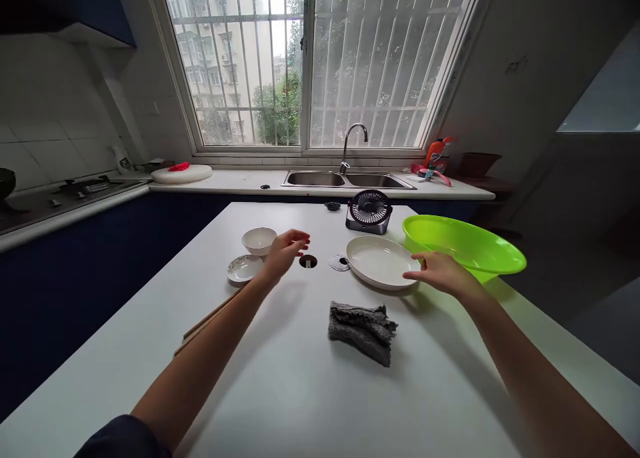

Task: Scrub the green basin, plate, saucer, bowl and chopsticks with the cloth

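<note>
Right hand (pixel 437 271) gripping white plate's (pixel 381 261) rim

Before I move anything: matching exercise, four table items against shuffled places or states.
1. lime-green plastic basin
2. dark-grey textured cloth
3. round black desk fan
4. two thin wooden sticks

A. beside the left forearm
B. crumpled, nearer than the white oval plate
C. at the right edge of the white table
D. upright, nearest the metal sink

1-C, 2-B, 3-D, 4-A
</note>
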### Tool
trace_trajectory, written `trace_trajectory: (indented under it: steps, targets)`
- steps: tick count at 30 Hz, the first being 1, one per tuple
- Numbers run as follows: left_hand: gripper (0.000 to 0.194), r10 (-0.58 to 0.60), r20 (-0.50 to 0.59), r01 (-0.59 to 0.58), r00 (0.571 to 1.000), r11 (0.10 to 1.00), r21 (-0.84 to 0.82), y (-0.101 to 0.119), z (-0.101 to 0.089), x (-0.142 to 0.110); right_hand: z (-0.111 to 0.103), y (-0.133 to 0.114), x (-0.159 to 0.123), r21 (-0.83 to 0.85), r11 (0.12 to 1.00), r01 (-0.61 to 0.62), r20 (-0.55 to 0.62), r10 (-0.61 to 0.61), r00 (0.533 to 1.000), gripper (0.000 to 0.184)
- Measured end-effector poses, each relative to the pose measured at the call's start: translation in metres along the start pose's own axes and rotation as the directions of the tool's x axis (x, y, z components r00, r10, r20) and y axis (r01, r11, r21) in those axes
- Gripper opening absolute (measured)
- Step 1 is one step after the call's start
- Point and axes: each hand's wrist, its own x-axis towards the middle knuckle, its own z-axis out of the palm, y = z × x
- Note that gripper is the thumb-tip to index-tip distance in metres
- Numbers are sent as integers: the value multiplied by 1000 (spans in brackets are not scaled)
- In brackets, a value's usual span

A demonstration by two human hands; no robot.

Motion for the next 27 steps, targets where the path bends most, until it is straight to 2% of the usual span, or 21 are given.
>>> trace_trajectory:
  steps: [3,6,9,12,14,17,22,27]
  targets:
    - [15,70,-46,-63,996,988,140,5,-43,-8,-5,-28,-7,9,1000,30,86,-31,996,43]
    - [19,137,-80,-98,987,923,373,2,-85,-13,-6,-63,-15,15,998,65,83,-67,994,38]
    - [21,159,-105,-51,982,752,657,-8,-121,-20,-2,-100,-21,63,985,159,65,-163,984,34]
    - [24,100,-59,-9,993,575,818,-21,-146,-25,6,-135,-25,115,962,246,49,-253,966,30]
    - [26,68,-29,-5,997,457,890,-29,-156,-27,14,-158,-25,157,943,292,30,-300,953,28]
    - [26,32,-86,70,996,333,940,-37,-165,-26,30,-190,-25,197,922,332,50,-348,936,24]
    - [26,-36,-205,207,978,272,940,-49,-173,-20,62,-233,-21,175,914,365,107,-386,916,19]
    - [36,-95,-287,302,953,253,919,-60,-181,-15,93,-263,-7,157,921,355,129,-376,918,22]
